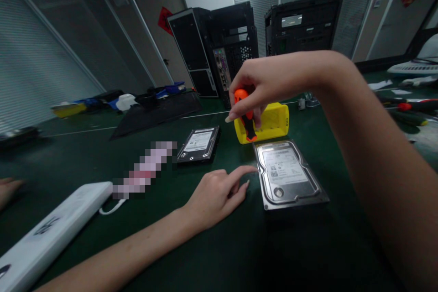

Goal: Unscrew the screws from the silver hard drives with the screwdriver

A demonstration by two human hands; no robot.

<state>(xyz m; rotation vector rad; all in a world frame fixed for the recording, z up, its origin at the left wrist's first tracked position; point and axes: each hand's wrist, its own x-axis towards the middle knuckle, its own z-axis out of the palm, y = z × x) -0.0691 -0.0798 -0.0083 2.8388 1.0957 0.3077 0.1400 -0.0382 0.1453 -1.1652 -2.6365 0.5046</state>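
Note:
A silver hard drive (285,169) with a white label lies flat on the dark green table. My right hand (257,84) is closed around an orange and black screwdriver (251,135), held upright with its lower end at the drive's far left corner. The screwdriver's tip is too fine to make out. My left hand (217,194) rests on the table with its index finger stretched out to the drive's left edge and its thumb apart below. It holds nothing. Just behind the screwdriver stands a yellow plastic bin (273,123); its contents are hard to see.
A second hard drive (198,144) lies to the left. Near the front left is a long white box (58,223). Two computer cases (219,45) stand at the back. Tools (410,107) lie at the right, and another person's hand (9,189) shows at the left edge.

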